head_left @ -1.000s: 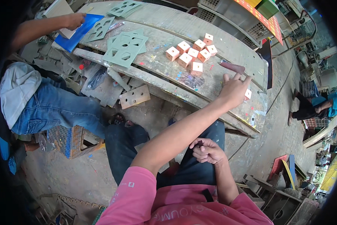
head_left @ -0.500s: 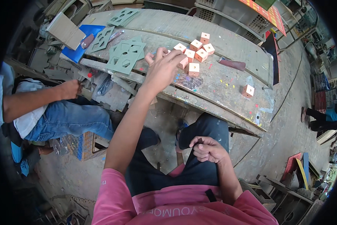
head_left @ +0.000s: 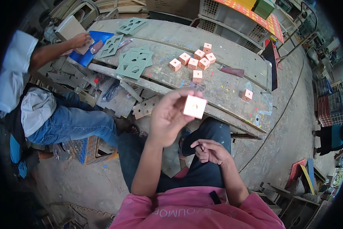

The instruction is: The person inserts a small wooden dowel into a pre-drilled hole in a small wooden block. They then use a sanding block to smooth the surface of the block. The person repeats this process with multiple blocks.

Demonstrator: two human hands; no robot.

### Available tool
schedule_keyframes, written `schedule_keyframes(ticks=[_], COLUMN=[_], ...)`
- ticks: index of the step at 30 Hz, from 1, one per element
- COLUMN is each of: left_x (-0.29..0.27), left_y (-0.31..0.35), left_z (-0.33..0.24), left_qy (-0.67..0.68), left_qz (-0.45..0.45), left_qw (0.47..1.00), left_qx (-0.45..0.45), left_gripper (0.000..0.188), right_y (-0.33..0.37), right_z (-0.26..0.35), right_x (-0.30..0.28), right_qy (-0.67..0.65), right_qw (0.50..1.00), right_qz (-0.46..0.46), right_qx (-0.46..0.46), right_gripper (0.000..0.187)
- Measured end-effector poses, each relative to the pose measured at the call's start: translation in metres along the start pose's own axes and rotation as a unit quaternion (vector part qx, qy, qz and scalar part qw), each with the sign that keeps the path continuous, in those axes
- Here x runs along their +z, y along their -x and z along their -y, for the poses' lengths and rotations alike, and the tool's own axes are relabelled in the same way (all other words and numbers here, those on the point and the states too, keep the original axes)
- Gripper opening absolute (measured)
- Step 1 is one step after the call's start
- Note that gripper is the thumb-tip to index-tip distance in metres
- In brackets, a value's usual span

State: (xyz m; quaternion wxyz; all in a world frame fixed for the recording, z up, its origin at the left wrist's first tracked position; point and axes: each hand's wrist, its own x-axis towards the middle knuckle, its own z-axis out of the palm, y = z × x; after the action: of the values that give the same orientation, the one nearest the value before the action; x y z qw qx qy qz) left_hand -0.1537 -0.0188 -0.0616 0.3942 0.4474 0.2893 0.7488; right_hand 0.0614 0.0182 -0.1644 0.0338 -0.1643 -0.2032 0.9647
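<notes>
My left hand (head_left: 167, 118) is raised off the bench's near edge, closed around a pale pink cube (head_left: 195, 107) with a round hole in the face turned up. Over my thigh, my right hand (head_left: 211, 152) is curled, its thumb and forefinger pinching a small dark piece (head_left: 202, 147) that is mostly hidden. Beyond the held cube, several similar holed cubes (head_left: 193, 63) stand grouped on the worn workbench (head_left: 160, 47). A single cube (head_left: 247, 95) sits apart near the right end. Between it and the group lies a dark reddish-brown strip (head_left: 232, 71).
Green sheets with cut-out shapes (head_left: 135, 63) lie on the bench's left part. At left, a co-worker's hand (head_left: 81, 40) is at a board over a blue sheet (head_left: 99, 37). Plastic crates (head_left: 232, 21) stand behind the bench. A basket (head_left: 79, 150) is on the floor.
My left hand has picked a cube from the group and drawn it back toward me, above the near edge. The co-worker's hand has moved up to the board. My right hand stays nearly in place.
</notes>
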Motion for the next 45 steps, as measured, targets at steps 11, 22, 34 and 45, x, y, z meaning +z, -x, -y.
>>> schedule_keyframes(ticks=[11,22,34,45], left_x=[0.04,0.045,0.035,0.036], left_y=[0.06,0.074,0.077,0.074], left_z=[-0.042,-0.068,-0.088,-0.079], left_qy=[0.237,0.325,0.28,0.336], left_qz=[0.03,0.025,0.012,0.021], left_qw=[0.964,0.928,0.927,0.882], left_qx=[-0.117,-0.18,-0.248,-0.331], left_gripper=[0.056,0.043,0.042,0.053], right_y=[0.073,0.066,0.057,0.058], right_z=[0.077,0.089,0.092,0.089], right_x=[0.189,0.255,0.274,0.252], right_qy=[0.758,0.885,0.936,0.82], right_qw=[0.56,0.329,0.298,0.505], right_qz=[-0.135,-0.036,0.007,-0.044], right_qx=[-0.306,-0.328,-0.187,-0.267], right_gripper=[0.016,0.021,0.014,0.009])
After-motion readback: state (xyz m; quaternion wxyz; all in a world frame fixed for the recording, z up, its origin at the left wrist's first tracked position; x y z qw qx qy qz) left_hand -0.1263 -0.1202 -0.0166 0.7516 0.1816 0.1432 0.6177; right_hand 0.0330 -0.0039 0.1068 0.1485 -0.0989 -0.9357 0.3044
